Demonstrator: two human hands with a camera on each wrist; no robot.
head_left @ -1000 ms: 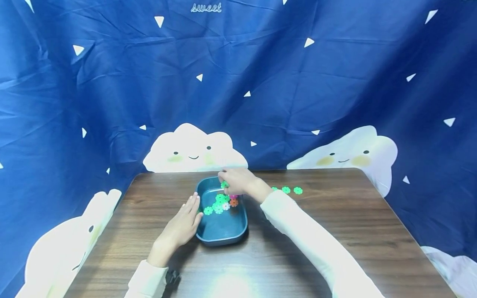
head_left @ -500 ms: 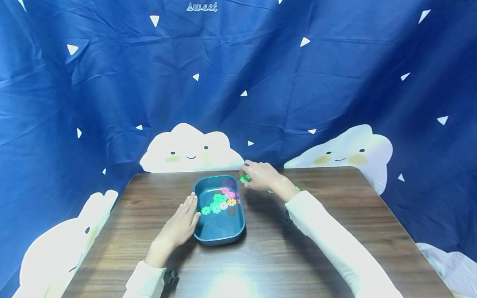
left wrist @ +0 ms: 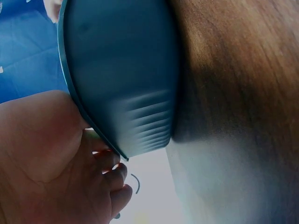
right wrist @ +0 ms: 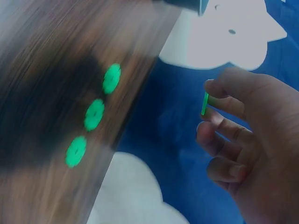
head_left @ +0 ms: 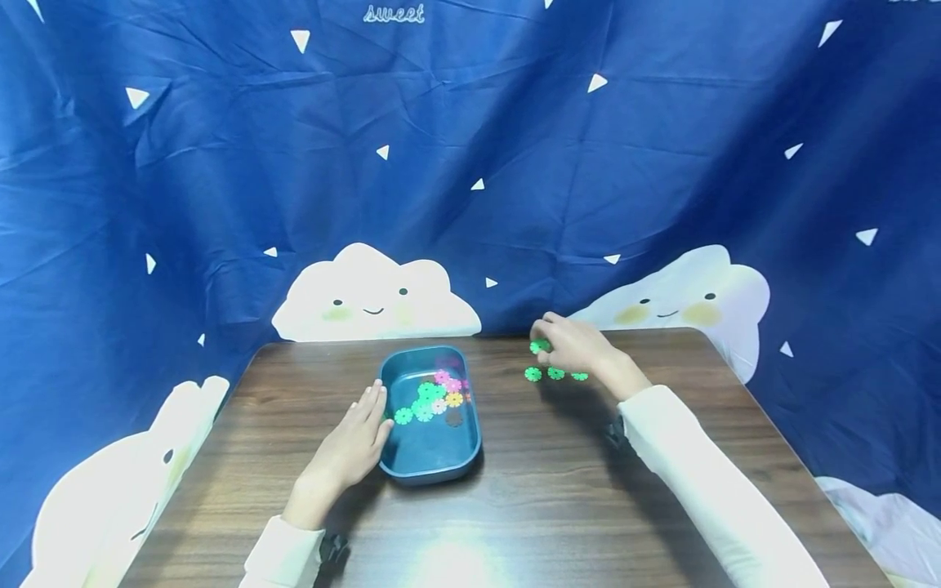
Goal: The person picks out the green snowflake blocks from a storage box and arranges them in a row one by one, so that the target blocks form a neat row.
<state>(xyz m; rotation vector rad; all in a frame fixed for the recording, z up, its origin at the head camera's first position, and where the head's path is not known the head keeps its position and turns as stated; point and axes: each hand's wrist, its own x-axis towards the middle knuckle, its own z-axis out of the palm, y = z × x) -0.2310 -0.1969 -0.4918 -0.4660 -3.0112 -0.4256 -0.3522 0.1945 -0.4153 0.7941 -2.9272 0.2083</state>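
My right hand point(head_left: 577, 343) pinches a green flower-shaped plastic piece point(right wrist: 204, 103) between thumb and fingertips, edge-on in the right wrist view. It is raised above the back of the table. Below it lie 3 matching green pieces in a row: one at the left point(head_left: 532, 374), one in the middle point(head_left: 556, 373) and one at the right point(head_left: 580, 376). My left hand point(head_left: 348, 445) rests against the left rim of a dark teal tray point(head_left: 434, 449), fingers extended. Inside the tray are several more flower pieces, green point(head_left: 425, 394), pink point(head_left: 448, 380), white point(head_left: 439, 406) and orange point(head_left: 454, 399).
The wood-grain table point(head_left: 559, 506) reaches back to a blue curtain point(head_left: 412, 163) with white cloud figures. Bare wood lies to the right of the tray. Glare shows near the table's front edge.
My right hand has moved from over the tray to the right, carrying the green flower-shaped piece to above the row. My left hand stays against the tray.
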